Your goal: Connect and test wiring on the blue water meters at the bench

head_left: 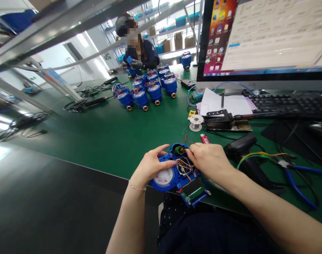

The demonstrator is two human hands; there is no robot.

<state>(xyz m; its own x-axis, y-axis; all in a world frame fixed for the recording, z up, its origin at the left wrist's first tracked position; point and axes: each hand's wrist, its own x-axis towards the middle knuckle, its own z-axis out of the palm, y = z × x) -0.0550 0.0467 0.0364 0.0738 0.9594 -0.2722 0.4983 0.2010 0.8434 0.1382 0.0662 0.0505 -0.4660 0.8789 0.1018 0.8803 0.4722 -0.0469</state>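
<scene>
At the table's front edge lies a blue water meter with its electronics housing uncovered. My left hand grips the meter from the left, thumb across the housing beside the round dial. The fingers of my right hand are closed at the housing's upper right, by a green round part in its top pocket; what they pinch is hidden. Coloured wires run through the open housing. A green circuit board with a display hangs from the lower side, over the edge.
Several blue water meters stand farther back, before a co-worker. A solder spool, soldering iron, barcode scanner and blue-handled pliers lie to the right, below a monitor and keyboard.
</scene>
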